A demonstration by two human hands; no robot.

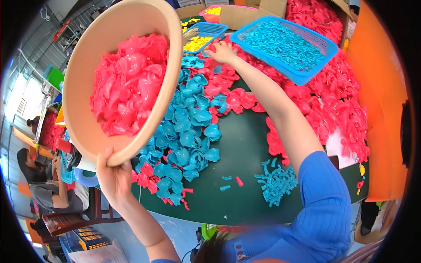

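Observation:
My left hand (115,177) grips the near rim of a large peach-coloured basin (79,83), thumb over the edge. The basin is tilted toward me and holds a heap of glossy pink curved plastic pieces (131,83). Stretched far across the table, my right hand (222,52) has its fingers spread over the far end of the piles, close to a blue basket with yellow pieces (197,43). Nothing shows in its grasp. Between my arms lies a heap of teal cupped plastic pieces (184,122), partly behind the basin.
A blue basket of small teal parts (302,76) rests on a wide pink heap (333,109) at the right. Small teal strips (276,180) lie near the front of the green table (239,131). An orange panel (381,105) borders the right. Another person (52,188) sits at the left.

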